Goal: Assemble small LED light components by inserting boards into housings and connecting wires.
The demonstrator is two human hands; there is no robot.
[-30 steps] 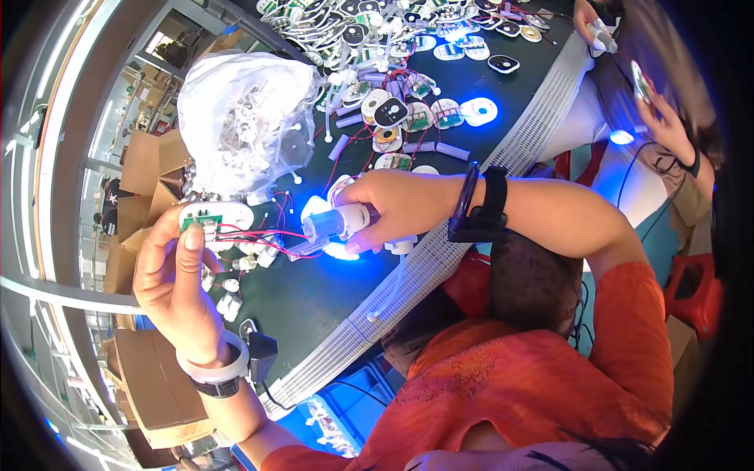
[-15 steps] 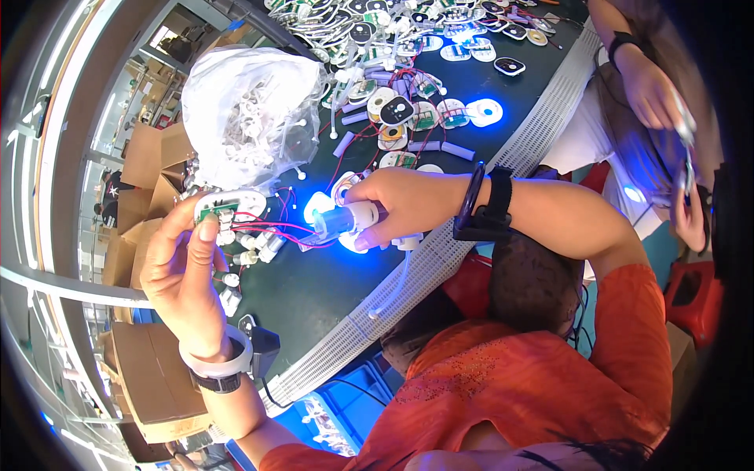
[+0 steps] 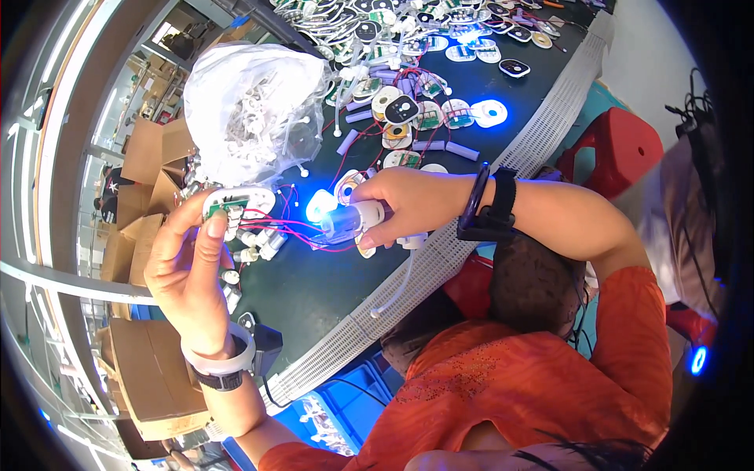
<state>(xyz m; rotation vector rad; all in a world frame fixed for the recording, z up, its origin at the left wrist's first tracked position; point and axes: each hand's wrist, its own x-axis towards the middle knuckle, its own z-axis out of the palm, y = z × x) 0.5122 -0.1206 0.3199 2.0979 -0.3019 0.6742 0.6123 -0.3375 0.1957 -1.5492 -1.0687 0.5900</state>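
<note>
My left hand (image 3: 188,286) pinches a white oval housing (image 3: 255,199) with a small green circuit board (image 3: 222,210) on it between thumb and fingers. Several red wires (image 3: 287,224) run from the board toward a pale cylinder (image 3: 343,225) with a clear, blue-tinted end and a white cap. My right hand (image 3: 416,202) is wrapped round the capped end of that cylinder, fingers closed. Just beyond it a bright blue-white light (image 3: 322,206) glows on the table and washes out detail. A thin white tube (image 3: 394,290) hangs below my right hand.
A clear bag of white parts (image 3: 255,118) stands ahead on the dark green table (image 3: 314,298). Purple cylinders (image 3: 462,151) and oval boards, some lit, lie beyond. White perforated edging (image 3: 345,345) borders the table. Cardboard boxes (image 3: 161,373) are left, a blue crate (image 3: 357,400) below, a red stool (image 3: 616,153) right.
The person at the right has moved largely out of view, and a red stool shows there. The left-hand housing has shifted slightly right; both my grips stay the same.
</note>
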